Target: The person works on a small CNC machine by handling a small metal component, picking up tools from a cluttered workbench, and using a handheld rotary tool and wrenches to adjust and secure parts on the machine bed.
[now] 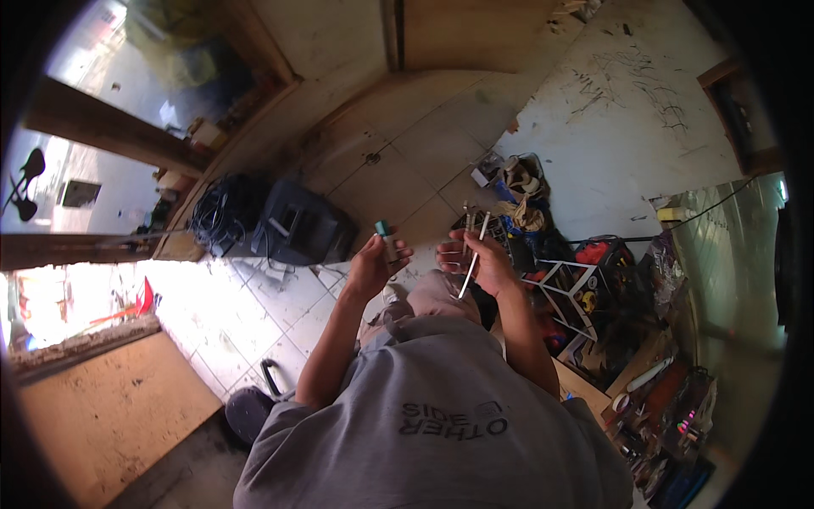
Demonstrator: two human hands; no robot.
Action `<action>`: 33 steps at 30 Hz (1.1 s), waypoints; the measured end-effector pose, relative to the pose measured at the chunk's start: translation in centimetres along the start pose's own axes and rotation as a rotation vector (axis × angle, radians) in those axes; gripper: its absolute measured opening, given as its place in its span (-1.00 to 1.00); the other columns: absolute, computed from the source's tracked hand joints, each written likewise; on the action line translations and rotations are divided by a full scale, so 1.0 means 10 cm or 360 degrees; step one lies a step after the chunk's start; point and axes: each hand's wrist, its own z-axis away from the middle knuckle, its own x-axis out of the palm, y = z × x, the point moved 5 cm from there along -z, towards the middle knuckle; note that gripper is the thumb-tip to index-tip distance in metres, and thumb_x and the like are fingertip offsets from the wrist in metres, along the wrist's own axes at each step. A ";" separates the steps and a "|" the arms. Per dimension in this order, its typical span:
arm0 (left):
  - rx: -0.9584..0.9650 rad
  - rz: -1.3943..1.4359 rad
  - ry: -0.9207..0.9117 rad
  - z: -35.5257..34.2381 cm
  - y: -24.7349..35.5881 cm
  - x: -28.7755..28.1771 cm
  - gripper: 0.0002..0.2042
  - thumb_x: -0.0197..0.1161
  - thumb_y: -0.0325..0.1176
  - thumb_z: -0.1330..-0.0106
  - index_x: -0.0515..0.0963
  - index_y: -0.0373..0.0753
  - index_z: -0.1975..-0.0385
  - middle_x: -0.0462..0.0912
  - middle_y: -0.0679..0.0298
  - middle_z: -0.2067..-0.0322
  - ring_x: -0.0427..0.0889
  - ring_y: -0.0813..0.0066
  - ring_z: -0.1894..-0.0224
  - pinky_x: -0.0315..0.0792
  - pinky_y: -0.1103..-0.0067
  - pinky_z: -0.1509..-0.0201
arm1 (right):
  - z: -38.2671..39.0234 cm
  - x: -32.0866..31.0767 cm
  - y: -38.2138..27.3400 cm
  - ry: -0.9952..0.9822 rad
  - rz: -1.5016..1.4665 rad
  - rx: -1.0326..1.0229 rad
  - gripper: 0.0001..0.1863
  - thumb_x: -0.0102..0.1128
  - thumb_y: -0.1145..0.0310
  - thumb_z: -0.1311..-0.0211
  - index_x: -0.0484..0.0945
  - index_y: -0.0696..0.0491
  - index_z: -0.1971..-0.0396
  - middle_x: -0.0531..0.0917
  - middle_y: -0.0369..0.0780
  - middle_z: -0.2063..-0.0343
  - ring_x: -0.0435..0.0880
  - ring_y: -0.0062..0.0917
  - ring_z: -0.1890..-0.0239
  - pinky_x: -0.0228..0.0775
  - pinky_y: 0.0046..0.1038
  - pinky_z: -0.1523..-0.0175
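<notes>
My left hand (379,259) is closed on a small cylinder with a green top (382,231), held upright in front of my body. A short way to the right, my right hand (485,267) grips a long, thin white strip (465,280), held at a slant, along with a slim metallic piece (468,212) sticking up from the fingers. The fine detail of both held items is too small to make out. The two hands are apart.
A dark bulky case (301,227) and coiled cables (222,216) lie on the tiled floor (424,153) ahead left. A cluttered pile with a white frame (564,287) lies at right. A wooden board (106,411) is at lower left, near windows (76,191).
</notes>
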 end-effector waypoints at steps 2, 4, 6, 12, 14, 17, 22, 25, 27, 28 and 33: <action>0.0024 0.0103 0.0058 -0.13 0.10 -0.18 -0.64 -0.11 -0.15 -0.57 0.31 -0.20 -0.21 0.58 0.20 0.17 0.65 0.20 0.08 0.55 0.33 0.00 | -0.18 0.18 -0.15 -0.0027 0.0008 0.0042 -0.66 -0.03 0.24 -0.49 0.50 0.12 -0.08 0.68 0.01 0.08 0.71 -0.20 0.02 0.61 -0.16 -0.06; 0.0044 0.0178 0.0100 -0.27 0.22 -0.26 -0.63 -0.09 -0.15 -0.56 0.32 -0.20 -0.21 0.58 0.21 0.19 0.65 0.20 0.11 0.56 0.34 0.04 | -0.44 0.21 -0.28 -0.0067 -0.0049 0.0047 -0.65 -0.07 0.28 -0.48 0.48 0.13 -0.12 0.66 0.02 0.03 0.68 -0.19 -0.03 0.58 -0.13 -0.10; -0.0008 0.0149 0.0169 -0.45 0.35 -0.28 -0.65 -0.06 -0.15 -0.55 0.36 -0.19 -0.19 0.59 0.22 0.21 0.64 0.19 0.13 0.56 0.36 0.09 | -0.73 0.19 -0.42 -0.0100 -0.0090 0.0041 -0.63 -0.10 0.33 -0.47 0.46 0.14 -0.15 0.64 0.03 0.01 0.66 -0.17 -0.07 0.56 -0.12 -0.13; -0.0111 -0.0006 0.0207 -1.51 0.96 -0.32 -0.65 -0.10 -0.17 -0.56 0.35 -0.19 -0.20 0.58 0.22 0.20 0.63 0.24 0.18 0.54 0.38 0.15 | -1.94 -0.01 -1.17 -0.0250 -0.0154 -0.0060 -0.61 -0.11 0.37 -0.48 0.39 0.13 -0.23 0.59 0.04 -0.07 0.60 -0.13 -0.15 0.52 -0.08 -0.18; -0.0109 -0.0088 0.0378 -1.95 1.17 -0.29 -0.65 -0.05 -0.15 -0.54 0.37 -0.16 -0.18 0.57 0.24 0.20 0.61 0.28 0.20 0.52 0.40 0.18 | -2.37 -0.06 -1.61 -0.0263 -0.0109 -0.0094 -0.63 -0.10 0.38 -0.50 0.37 0.12 -0.23 0.58 0.03 -0.09 0.59 -0.16 -0.16 0.54 -0.09 -0.17; -0.0096 -0.0087 0.0344 -2.68 1.49 -0.02 -0.66 0.02 -0.11 -0.50 0.41 -0.14 -0.13 0.57 0.26 0.22 0.59 0.34 0.23 0.50 0.47 0.24 | -2.90 -0.15 -2.37 -0.0192 0.0010 -0.0158 -0.66 -0.10 0.37 -0.52 0.35 0.11 -0.20 0.58 -0.01 -0.09 0.58 -0.19 -0.17 0.55 -0.12 -0.17; -0.0143 -0.0234 0.0241 -4.10 2.07 0.65 -0.69 0.02 -0.12 -0.49 0.46 -0.17 -0.04 0.59 0.27 0.32 0.61 0.33 0.31 0.44 0.49 0.34 | -3.64 -0.31 -3.72 -0.0109 -0.0065 -0.0252 -0.76 -0.09 0.31 -0.53 0.41 0.10 -0.04 0.63 -0.05 -0.03 0.65 -0.23 -0.08 0.59 -0.17 -0.10; -0.0280 -0.0274 0.0207 -4.96 2.27 0.81 -0.69 0.04 -0.08 -0.47 0.46 -0.17 0.00 0.60 0.26 0.38 0.60 0.35 0.41 0.39 0.52 0.42 | -4.06 -0.52 -4.29 -0.0022 -0.0138 -0.0361 -0.76 -0.10 0.27 -0.54 0.43 0.09 0.02 0.65 -0.04 0.02 0.68 -0.21 -0.03 0.60 -0.15 -0.09; -0.0331 -0.0360 0.0284 -5.52 2.37 0.84 -0.69 0.06 -0.07 -0.46 0.47 -0.16 0.03 0.60 0.26 0.38 0.59 0.37 0.42 0.36 0.53 0.46 | -4.38 -0.76 -4.56 0.0092 -0.0210 -0.0420 -0.76 -0.11 0.24 -0.55 0.45 0.09 0.07 0.66 -0.03 0.03 0.70 -0.19 0.01 0.60 -0.13 -0.08; -0.0347 -0.0405 0.0309 -5.85 2.45 0.86 -0.69 0.06 -0.06 -0.45 0.47 -0.15 0.04 0.61 0.27 0.38 0.59 0.39 0.43 0.35 0.54 0.48 | -4.56 -0.90 -4.68 0.0128 -0.0262 -0.0423 -0.76 -0.11 0.24 -0.55 0.45 0.08 0.07 0.67 -0.03 0.04 0.70 -0.19 0.01 0.60 -0.12 -0.08; -0.0485 -0.0779 0.0189 -7.53 2.83 1.33 -0.71 0.07 -0.05 -0.46 0.47 -0.14 0.08 0.59 0.31 0.45 0.54 0.47 0.53 0.26 0.59 0.60 | -5.14 -1.65 -5.13 0.0601 -0.0505 -0.0469 -0.74 -0.14 0.21 -0.56 0.44 0.07 0.08 0.69 -0.05 0.13 0.74 -0.19 0.10 0.63 -0.11 0.01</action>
